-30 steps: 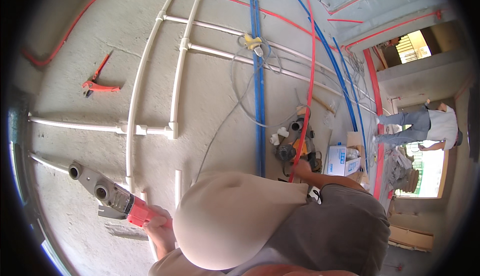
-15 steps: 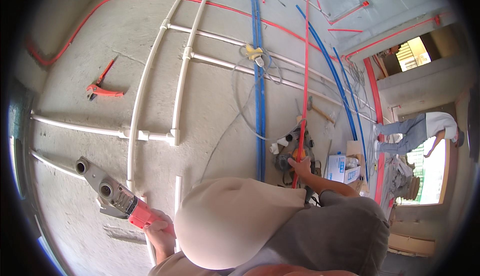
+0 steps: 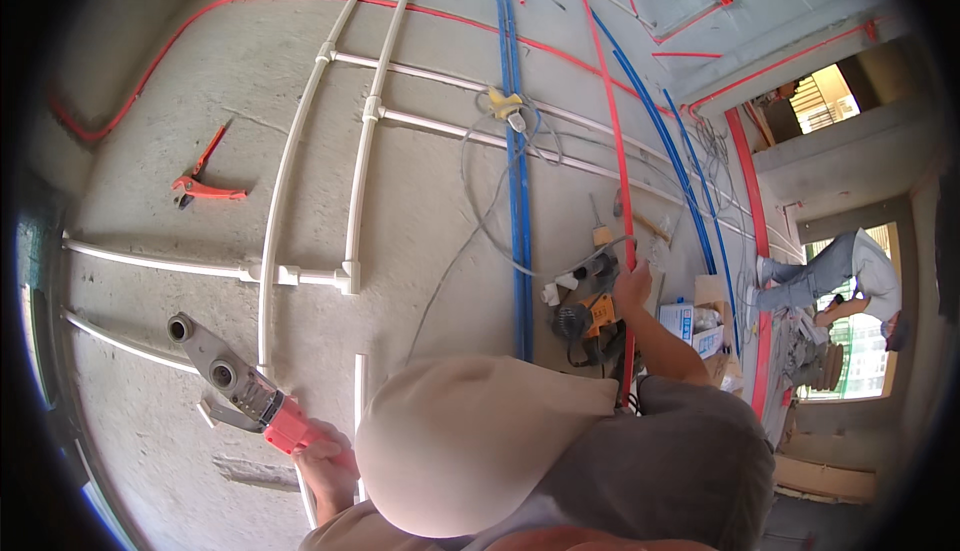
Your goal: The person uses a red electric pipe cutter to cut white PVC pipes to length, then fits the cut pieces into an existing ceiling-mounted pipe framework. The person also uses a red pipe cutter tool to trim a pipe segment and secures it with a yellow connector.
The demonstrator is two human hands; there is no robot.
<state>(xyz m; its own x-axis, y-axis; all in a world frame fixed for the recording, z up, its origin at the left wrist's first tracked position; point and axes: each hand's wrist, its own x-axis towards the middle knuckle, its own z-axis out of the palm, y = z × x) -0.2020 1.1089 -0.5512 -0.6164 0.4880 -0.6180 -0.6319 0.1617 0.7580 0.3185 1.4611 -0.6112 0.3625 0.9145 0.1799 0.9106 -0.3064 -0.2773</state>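
Observation:
My left hand (image 3: 325,466) is closed round the red handle (image 3: 288,427) of a pipe welding tool, whose grey head (image 3: 205,349) has round dark sockets and points up-left over white pipes. My right hand (image 3: 634,287) grips a long, thin red pipe (image 3: 612,91), held lengthwise over a yellow-and-black power tool (image 3: 598,315) with white fittings (image 3: 556,289) beside it. A red pipe cutter (image 3: 204,189) lies open on the rough concrete at left. My beige and grey clothing (image 3: 460,441) fills the bottom middle and hides what is behind it.
White pipe runs (image 3: 368,151), blue conduits (image 3: 518,241) and looped grey cable (image 3: 480,216) cross the concrete, with a yellow fitting (image 3: 505,103) among them. A cardboard box (image 3: 708,296) and white-blue carton (image 3: 678,326) sit at right. Beyond, a co-worker (image 3: 865,271) bends before a bright opening.
My right hand has risen along the red pipe and to the right, and the pipe has tilted. The welding tool has shifted slightly right. The co-worker has bent further down.

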